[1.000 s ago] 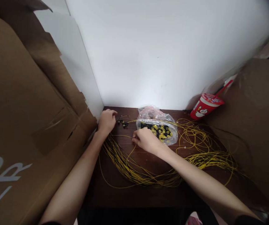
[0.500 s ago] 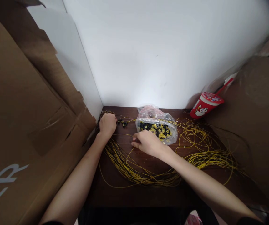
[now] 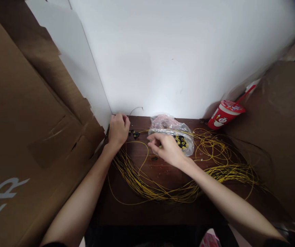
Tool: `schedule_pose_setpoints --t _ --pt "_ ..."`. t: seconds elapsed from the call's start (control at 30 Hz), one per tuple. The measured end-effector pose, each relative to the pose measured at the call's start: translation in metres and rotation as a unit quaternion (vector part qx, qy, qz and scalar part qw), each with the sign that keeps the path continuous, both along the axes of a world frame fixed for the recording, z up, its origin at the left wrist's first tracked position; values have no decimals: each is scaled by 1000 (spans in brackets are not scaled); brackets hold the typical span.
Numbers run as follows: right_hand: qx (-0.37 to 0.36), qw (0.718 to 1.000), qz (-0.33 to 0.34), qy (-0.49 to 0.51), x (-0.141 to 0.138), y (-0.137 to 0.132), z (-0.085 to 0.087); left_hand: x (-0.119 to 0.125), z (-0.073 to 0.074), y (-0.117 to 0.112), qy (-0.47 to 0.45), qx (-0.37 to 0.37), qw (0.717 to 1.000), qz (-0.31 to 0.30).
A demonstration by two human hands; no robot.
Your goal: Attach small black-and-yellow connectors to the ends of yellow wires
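Two hands are at work on our dark table point(image 3: 163, 212). Our left hand point(image 3: 118, 131) sits at the back left corner, fingers curled shut on one thin wire point(image 3: 135, 109) whose free end arcs up against the white wall point(image 3: 178, 51). Our right hand point(image 3: 166, 148) hovers at the mouth of the one plastic bag point(image 3: 172, 132), fingers loosely bent and drawn together; whether they pinch anything we cannot tell, since the fingertips blur into the bag.

The bag lies at the back middle of the table, just beside the wall, and holds many small yellow and black parts point(image 3: 182, 141) (too many and too small to count). A few dark parts point(image 3: 135, 133) lie between our hands, near the left hand's knuckles, and one more dark bit point(image 3: 154, 158) lies just under the right hand.

One big bundle of yellow wires point(image 3: 163, 192) sweeps from below the left hand across the front of the table and out to the right, with loose loops behind it near the bag. The strands are far too many to count.

One red cup point(image 3: 225, 117) with a straw leans at the back right. Two cardboard sheets flank the table: a large one point(image 3: 21, 137) on the left, a second point(image 3: 286, 120) on the right.
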State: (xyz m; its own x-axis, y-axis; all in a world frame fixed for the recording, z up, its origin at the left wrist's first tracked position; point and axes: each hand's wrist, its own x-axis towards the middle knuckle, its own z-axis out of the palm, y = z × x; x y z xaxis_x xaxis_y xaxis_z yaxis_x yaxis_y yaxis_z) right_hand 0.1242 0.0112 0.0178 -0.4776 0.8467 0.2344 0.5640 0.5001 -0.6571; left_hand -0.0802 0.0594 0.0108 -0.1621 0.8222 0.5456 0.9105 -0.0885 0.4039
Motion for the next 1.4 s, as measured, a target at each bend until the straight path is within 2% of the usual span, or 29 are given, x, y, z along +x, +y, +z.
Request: schedule_pose_setpoints --t 0.07,0.17,0.23,0.3,0.4,0.5,0.63,0.77,0.83,0.93,1.0,1.07,1.1,1.13,1.17,1.23,1.27,1.3,1.33,1.4 --pt "-22 996 -8 86 4 4 7 6 13 -7 -113 45 989 -80" --pt "-64 978 -1 199 8 6 21 19 29 -21 -256 6 929 -266" --pt "-82 965 7 249 8 6 30 30 35 -31 -304 -31 891 -336" --pt "-84 955 4 283 8 5 37 40 38 -39 -344 -51 858 -377" --pt "-68 944 3 324 8 5 41 52 36 -46 -388 -94 816 -418" --pt "-55 939 6 341 13 8 43 58 34 -50 -405 -142 786 -445" --pt "-11 931 -49 363 32 14 50 59 30 -51 -409 -223 740 -486" --pt "76 911 -110 389 54 19 63 62 24 -52 -417 -313 671 -527" --pt "130 884 -135 428 66 21 71 64 21 -53 -406 -354 646 -541" --pt "178 813 -154 532 87 26 82 68 16 -55 -376 -416 613 -556" --pt "162 771 -156 596 102 28 89 70 14 -56 -349 -451 596 -565" --pt "110 743 -160 640 113 27 91 72 12 -56 -317 -475 587 -574" --pt "84 743 -162 644 115 25 90 72 10 -56 -300 -483 586 -578" --pt "55 764 -158 624 115 22 87 72 9 -56 -286 -489 585 -581" --pt "29 801 -151 579 112 17 82 73 7 -55 -277 -494 584 -582" --pt "-44 898 -118 420 101 5 68 73 4 -55 -270 -502 582 -579" --pt "-81 938 -78 327 94 -1 60 73 2 -54 -272 -505 582 -576" --pt "-114 966 -25 230 87 -7 51 73 0 -54 -277 -507 582 -572" --pt "-142 978 29 151 81 -13 42 73 -2 -53 -283 -509 582 -568" --pt "-183 977 97 51 71 -20 26 73 -6 -53 -292 -510 581 -563"
